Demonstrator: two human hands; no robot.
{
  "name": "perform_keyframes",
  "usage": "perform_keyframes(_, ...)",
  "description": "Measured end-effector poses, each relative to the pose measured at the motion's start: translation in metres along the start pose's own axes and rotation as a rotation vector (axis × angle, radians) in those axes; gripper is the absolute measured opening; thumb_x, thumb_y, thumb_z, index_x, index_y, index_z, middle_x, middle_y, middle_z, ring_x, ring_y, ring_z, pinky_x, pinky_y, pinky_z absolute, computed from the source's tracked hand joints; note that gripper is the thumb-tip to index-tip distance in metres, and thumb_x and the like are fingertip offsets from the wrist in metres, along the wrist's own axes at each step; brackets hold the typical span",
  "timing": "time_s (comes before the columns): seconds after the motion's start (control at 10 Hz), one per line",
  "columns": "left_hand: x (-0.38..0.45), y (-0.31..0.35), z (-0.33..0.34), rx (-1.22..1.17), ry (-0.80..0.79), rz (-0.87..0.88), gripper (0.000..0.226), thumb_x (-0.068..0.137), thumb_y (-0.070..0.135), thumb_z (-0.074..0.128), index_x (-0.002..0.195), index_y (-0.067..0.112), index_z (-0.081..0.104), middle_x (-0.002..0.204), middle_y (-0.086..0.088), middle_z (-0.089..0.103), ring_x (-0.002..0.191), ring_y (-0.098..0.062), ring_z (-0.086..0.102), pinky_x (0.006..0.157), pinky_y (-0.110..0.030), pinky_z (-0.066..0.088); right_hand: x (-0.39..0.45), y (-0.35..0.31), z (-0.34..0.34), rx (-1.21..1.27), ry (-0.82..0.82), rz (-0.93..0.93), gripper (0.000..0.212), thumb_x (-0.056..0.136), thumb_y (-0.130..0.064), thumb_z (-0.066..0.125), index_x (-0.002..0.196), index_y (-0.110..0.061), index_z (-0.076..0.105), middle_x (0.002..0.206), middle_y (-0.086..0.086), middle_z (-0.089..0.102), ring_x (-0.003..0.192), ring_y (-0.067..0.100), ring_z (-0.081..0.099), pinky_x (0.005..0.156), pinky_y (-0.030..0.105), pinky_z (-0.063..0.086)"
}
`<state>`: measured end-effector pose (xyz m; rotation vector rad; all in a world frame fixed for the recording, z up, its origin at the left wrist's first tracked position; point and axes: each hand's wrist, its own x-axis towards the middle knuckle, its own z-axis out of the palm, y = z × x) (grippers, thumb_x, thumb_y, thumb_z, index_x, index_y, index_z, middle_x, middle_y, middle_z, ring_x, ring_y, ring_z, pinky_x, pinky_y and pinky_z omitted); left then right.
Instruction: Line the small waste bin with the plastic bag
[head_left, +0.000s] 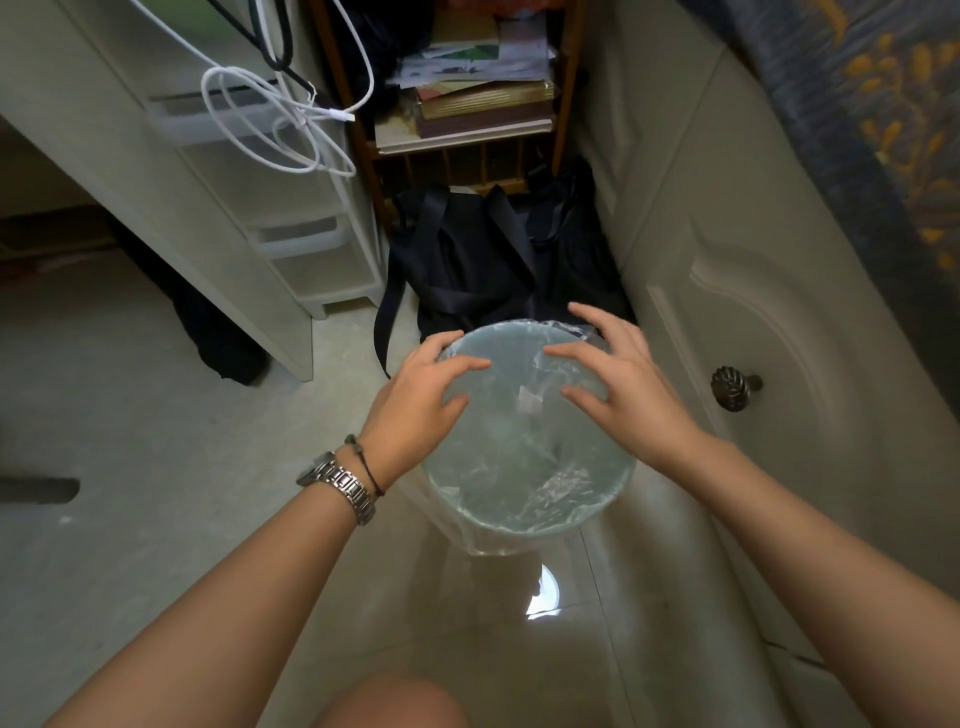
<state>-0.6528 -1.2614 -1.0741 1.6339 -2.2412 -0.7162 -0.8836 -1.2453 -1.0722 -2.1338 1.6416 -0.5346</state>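
A small round pale-green waste bin (602, 506) stands on the tiled floor in the middle of the view. A clear plastic bag (524, 457) lies inside it, with its edge folded down over the rim. My left hand (421, 395), with a watch on the wrist, hovers over the bin's left rim with fingers spread and curled. Over the right rim my right hand (618, 384) is held the same way, fingers apart. Neither hand grips the bag.
A black cloth bag (483, 260) sits on the floor just behind the bin. White drawers (291, 249) with dangling cables are at the left, a wooden shelf of papers (467, 104) behind, and a cabinet door with a knob (735, 387) close on the right.
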Motion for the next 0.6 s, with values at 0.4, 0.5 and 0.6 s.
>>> perform_keyframes(0.4, 0.004, -0.003, 0.003, -0.029, -0.051, -0.003, 0.042, 0.085, 0.001, 0.057, 0.120, 0.024, 0.063, 0.129, -0.005, 0.049, 0.112, -0.022, 0.054, 0.092, -0.040, 0.052, 0.015, 0.007, 0.004, 0.028, -0.182, 0.110, 0.053, 0.080, -0.002, 0.059, 0.128, -0.023, 0.053, 0.126, 0.005, 0.049, 0.113, 0.025, 0.054, 0.095, 0.037, 0.046)
perform_keyframes(0.5, 0.000, 0.000, -0.002, -0.071, -0.048, 0.000, 0.036, 0.087, 0.013, 0.061, 0.119, 0.027, 0.064, 0.136, -0.001, 0.046, 0.120, -0.018, 0.051, 0.098, -0.036, 0.049, 0.011, 0.005, -0.004, 0.150, -0.115, 0.132, 0.042, 0.083, -0.018, 0.065, 0.124, -0.025, 0.058, 0.130, 0.003, 0.050, 0.121, 0.018, 0.051, 0.101, 0.030, 0.040)
perform_keyframes(0.6, -0.003, 0.001, -0.017, -0.099, 0.066, -0.053, 0.027, 0.086, 0.030, 0.063, 0.112, 0.031, 0.068, 0.141, 0.003, 0.046, 0.126, -0.013, 0.047, 0.099, -0.031, 0.043, 0.007, 0.004, -0.021, 0.217, -0.007, 0.164, 0.038, 0.084, -0.024, 0.065, 0.121, -0.024, 0.061, 0.131, 0.001, 0.055, 0.118, 0.013, 0.053, 0.096, 0.021, 0.040)
